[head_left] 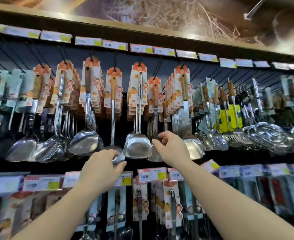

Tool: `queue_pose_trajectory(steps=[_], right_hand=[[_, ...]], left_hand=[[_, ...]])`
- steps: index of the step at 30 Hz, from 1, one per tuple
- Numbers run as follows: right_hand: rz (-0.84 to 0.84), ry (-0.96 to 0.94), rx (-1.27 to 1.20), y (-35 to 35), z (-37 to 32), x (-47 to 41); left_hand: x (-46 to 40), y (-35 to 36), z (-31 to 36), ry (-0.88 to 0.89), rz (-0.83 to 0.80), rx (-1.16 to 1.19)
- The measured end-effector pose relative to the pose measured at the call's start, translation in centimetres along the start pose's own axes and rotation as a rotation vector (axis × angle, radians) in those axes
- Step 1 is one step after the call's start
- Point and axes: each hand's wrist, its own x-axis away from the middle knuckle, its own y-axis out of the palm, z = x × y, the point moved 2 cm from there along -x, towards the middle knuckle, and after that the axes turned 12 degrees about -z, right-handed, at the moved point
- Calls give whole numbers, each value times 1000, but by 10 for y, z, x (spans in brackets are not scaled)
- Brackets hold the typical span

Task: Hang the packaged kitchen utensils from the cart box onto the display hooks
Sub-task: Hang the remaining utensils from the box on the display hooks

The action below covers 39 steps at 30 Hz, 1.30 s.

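Observation:
Packaged steel utensils on orange-and-white cards hang from black display hooks [115, 59] on the upper row. My left hand [103, 165] is raised below a wooden-handled ladle [113, 108] and pinches its shiny bowl between thumb and fingers. A wide steel spatula [137, 146] hangs just right of that hand. My right hand [171, 147] is up beside the spatula with thumb and forefinger apart, right at the head of a slotted turner [154, 108], and holds nothing. The cart box is out of view.
Price tags [141, 48] line the rail above the hooks, and a second tag rail [151, 175] runs below my hands. More carded utensils [172, 210] hang on the lower row. Skimmers and strainers [263, 135] crowd the right; ladles [23, 148] fill the left.

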Motion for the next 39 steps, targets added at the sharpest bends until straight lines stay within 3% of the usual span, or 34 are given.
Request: queue_pose_trajectory(steps=[6, 12, 17, 28, 39], right_hand=[[-116, 97, 186, 8, 14, 80], [-215, 281, 277, -2, 83, 176], [-222, 505, 322, -62, 179, 267], [-328, 860, 626, -279, 383, 464], [-384, 1156, 558, -356, 533, 560]], left_hand=[[63, 26, 28, 63, -111, 43], [110, 82, 97, 151, -284, 37], [152, 164, 206, 283, -502, 82], [266, 329, 539, 537, -890, 216], [334, 465, 698, 716, -1135, 214]])
